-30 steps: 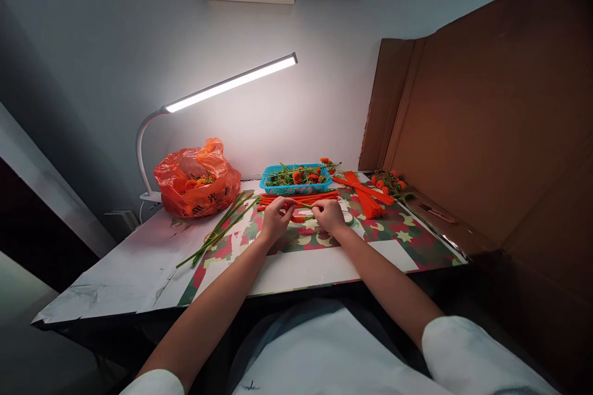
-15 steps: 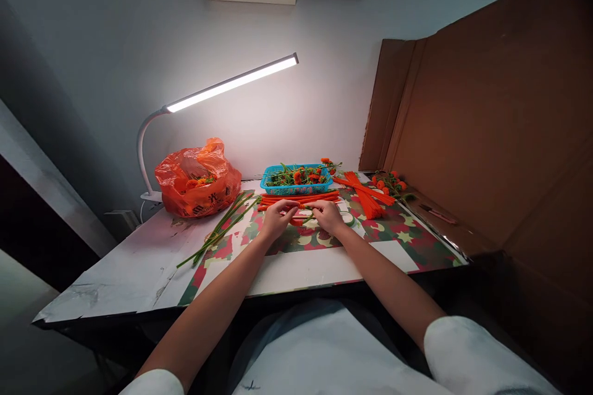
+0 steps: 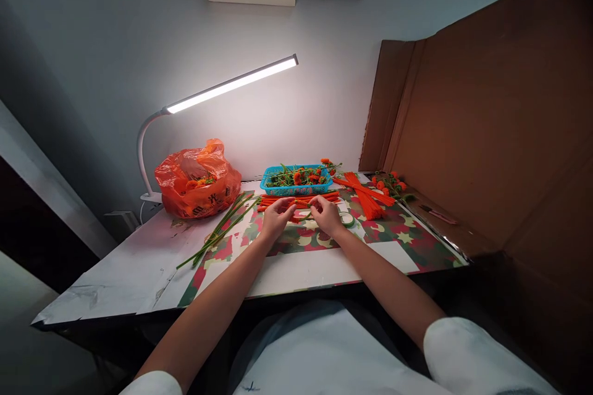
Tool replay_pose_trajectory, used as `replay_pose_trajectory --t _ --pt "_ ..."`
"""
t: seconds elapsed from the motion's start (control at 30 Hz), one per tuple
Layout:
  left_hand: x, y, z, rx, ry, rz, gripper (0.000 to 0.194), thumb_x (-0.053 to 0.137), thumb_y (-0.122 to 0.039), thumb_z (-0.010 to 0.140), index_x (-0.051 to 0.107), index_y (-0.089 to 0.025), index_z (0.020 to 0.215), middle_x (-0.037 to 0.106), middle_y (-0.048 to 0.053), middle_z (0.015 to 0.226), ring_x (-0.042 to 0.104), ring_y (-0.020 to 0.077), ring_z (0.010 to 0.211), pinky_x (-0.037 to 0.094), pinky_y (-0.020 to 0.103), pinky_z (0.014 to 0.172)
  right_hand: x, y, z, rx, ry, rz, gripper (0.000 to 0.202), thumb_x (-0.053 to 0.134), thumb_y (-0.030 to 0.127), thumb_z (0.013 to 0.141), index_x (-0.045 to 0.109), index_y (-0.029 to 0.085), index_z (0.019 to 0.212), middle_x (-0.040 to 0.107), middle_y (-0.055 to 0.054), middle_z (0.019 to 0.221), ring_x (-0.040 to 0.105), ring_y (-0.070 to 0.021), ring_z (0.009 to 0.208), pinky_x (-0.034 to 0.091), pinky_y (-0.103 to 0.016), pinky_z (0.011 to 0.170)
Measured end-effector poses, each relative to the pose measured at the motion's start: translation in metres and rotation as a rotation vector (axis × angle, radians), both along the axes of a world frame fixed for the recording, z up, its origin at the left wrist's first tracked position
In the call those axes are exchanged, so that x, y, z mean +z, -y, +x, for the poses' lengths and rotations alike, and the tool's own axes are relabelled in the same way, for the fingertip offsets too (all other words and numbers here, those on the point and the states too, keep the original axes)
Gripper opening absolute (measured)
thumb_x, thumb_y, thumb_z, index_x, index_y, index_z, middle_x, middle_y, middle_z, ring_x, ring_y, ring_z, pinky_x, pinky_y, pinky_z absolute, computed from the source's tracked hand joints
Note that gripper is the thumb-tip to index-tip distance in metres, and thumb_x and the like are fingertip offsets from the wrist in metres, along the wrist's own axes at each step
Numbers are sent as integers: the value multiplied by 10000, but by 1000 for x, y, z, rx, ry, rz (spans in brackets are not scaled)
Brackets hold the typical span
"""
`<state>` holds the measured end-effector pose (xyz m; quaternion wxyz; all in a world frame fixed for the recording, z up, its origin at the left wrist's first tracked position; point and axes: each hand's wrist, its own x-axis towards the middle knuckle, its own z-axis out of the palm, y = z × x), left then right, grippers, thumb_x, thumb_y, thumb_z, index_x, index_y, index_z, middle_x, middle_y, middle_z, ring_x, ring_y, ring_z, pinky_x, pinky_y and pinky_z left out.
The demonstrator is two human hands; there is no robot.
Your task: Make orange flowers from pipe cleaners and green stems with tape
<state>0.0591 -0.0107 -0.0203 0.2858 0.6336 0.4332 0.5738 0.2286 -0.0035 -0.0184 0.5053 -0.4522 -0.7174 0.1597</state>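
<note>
My left hand (image 3: 277, 216) is closed in a pinch at one end of a short orange pipe cleaner (image 3: 302, 202). At its other end, the fingertips of my right hand (image 3: 327, 216) are pinched too, so the fuzzy strip spans the small gap between them. A thin green piece shows below the strip, close to my right fingers; its exact form is too small to tell. Just right of that hand lies a roll of green tape (image 3: 347, 219). Behind both hands rests a row of orange pipe cleaners (image 3: 331, 196), partly hidden by my fingers.
A blue basket (image 3: 296, 189) of orange flowers stands behind. More orange pipe cleaners (image 3: 368, 200) lie crossed at right, near orange flowers (image 3: 389, 184) and a cutter (image 3: 438, 214). Green stems (image 3: 215, 236), an orange plastic bag (image 3: 199, 188) and a lamp (image 3: 231, 83) are at left.
My hands have shifted slightly, with the fingertips raised a little. The orange strip between them shows more plainly now. Everything else on the table stays put.
</note>
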Motion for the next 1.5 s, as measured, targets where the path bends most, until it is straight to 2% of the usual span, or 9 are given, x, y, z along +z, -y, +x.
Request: replay_pose_trajectory --t 0.2,0.43,0.7,0.93,1.27,1.5 --pt "0 0 1 11 14 -7 382 668 -493 689 694 -152 859 687 42 669 641 160 580 537 261 522 2 5 -2 -1 20 35 209 446 201 729 646 179 786 528 39 509 468 -107 469 353 -206 520" --pt "-2 -3 1 30 73 -9 372 670 -466 696 692 -143 879 708 64 743 652 161 601 550 263 532 1 4 -3 -54 5 41 263 465 187 718 710 165 812 591 11 532 507 -118 492 391 -217 555" --pt "-2 1 -2 56 -112 138 289 617 -408 760 707 -169 896 696 53 727 630 146 590 535 251 515 -1 2 0 -37 85 125 272 464 123 711 716 170 800 705 -43 735 607 -155 632 452 -248 664" --pt "1 1 -5 -1 -179 131 254 615 -386 763 715 -179 871 711 64 808 643 153 612 544 272 564 1 1 2 2 49 79 294 445 115 721 721 173 802 687 -25 679 584 -135 587 442 -231 630" --pt "2 2 -4 -45 -155 103 258 652 -397 726 718 -171 832 709 65 760 646 165 609 540 277 554 -1 0 2 66 25 35 293 442 146 729 719 167 821 671 -17 659 555 -123 548 420 -224 586" --pt "3 4 -1 -3 -150 76 280 633 -389 740 715 -170 894 725 74 823 649 162 609 536 270 552 1 2 -1 -30 20 31 269 439 187 751 689 159 845 597 6 559 521 -123 506 389 -222 551"
